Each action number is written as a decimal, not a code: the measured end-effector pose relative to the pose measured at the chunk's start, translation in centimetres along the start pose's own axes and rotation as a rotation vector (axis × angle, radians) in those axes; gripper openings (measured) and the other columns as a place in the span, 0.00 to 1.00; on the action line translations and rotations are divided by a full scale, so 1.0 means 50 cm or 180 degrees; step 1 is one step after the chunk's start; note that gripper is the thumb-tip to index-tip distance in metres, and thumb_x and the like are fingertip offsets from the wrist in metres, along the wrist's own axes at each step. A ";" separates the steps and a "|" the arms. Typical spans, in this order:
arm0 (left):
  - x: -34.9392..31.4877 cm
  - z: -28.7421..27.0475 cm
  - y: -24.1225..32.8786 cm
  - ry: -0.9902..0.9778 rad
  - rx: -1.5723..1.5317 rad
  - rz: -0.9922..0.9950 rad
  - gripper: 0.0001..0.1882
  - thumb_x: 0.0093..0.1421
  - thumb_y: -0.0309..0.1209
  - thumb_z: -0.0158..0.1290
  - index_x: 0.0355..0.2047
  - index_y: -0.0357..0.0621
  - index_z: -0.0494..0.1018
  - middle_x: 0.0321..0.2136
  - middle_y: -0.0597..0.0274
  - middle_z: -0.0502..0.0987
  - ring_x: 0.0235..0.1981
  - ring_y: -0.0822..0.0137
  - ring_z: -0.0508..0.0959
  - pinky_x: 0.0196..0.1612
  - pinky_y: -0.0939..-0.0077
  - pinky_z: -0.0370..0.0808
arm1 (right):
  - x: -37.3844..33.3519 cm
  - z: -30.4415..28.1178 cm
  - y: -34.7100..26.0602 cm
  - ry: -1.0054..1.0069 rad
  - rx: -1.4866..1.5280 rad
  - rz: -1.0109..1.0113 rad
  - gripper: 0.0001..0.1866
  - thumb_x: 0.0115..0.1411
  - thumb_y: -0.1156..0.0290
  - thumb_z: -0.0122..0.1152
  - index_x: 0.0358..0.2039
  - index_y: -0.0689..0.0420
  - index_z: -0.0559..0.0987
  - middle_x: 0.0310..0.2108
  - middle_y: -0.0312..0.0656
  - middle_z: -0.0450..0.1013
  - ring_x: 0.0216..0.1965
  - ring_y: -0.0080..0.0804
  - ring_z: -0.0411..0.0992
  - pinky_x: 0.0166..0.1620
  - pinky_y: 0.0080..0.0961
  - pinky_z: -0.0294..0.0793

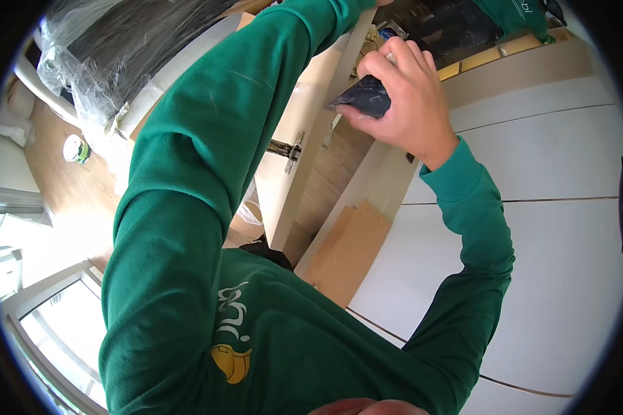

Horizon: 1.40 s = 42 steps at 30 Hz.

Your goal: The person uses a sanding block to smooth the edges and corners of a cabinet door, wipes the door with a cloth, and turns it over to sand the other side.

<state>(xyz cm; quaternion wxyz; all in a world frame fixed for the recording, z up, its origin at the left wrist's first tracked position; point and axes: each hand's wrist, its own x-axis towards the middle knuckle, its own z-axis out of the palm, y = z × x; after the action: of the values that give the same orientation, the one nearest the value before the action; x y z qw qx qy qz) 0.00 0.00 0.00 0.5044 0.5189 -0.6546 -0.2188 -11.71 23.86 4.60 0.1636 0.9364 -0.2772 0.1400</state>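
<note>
Presently, the right hand (410, 97) closes thumb and fingers on a dark piece (372, 98) at upper centre, probably light, stiff, best held by its sides; the left hand (383, 2), cropped at top edge, is unreadable.

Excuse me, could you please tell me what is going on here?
A person in a green sweatshirt grips a dark pointed object in the right hand; exactly what it is remains unclear. The left arm stretches up across the view, with only a sliver of the left hand showing, so its hold cannot be told. Beneath that arm is a pale door with a metal hinge. Another person in green appears at upper right.
</note>
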 end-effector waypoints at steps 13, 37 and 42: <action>0.002 -0.059 0.011 -0.0332 0.0131 0.0083 0.31 0.70 0.40 0.50 0.67 0.32 0.65 0.62 0.30 0.74 0.61 0.34 0.76 0.64 0.44 0.74 | 0.024 0.028 0.000 0.0247 -0.0060 0.0052 0.27 0.39 0.58 0.86 0.37 0.48 0.79 0.39 0.38 0.67 0.45 0.39 0.69 0.46 0.38 0.65; -0.011 -0.039 0.039 -0.0170 0.0100 -0.0077 0.30 0.67 0.39 0.53 0.65 0.35 0.69 0.61 0.32 0.76 0.62 0.35 0.77 0.65 0.44 0.73 | 0.019 0.024 0.029 0.0338 -0.0210 0.0207 0.28 0.41 0.57 0.86 0.38 0.50 0.79 0.39 0.38 0.67 0.43 0.42 0.70 0.49 0.42 0.67; -0.016 -0.032 0.040 -0.0092 0.0108 -0.0099 0.30 0.66 0.39 0.52 0.65 0.37 0.70 0.61 0.32 0.76 0.62 0.35 0.77 0.66 0.43 0.72 | 0.009 0.012 -0.001 0.0193 -0.0093 0.0082 0.29 0.39 0.57 0.87 0.38 0.49 0.79 0.38 0.38 0.67 0.43 0.41 0.69 0.48 0.42 0.67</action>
<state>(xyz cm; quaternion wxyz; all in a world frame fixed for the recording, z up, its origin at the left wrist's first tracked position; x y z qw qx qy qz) 0.45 1.82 1.92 0.4825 0.5344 -0.6572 -0.2229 -11.23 23.46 4.22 0.1837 0.9256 -0.2861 0.1663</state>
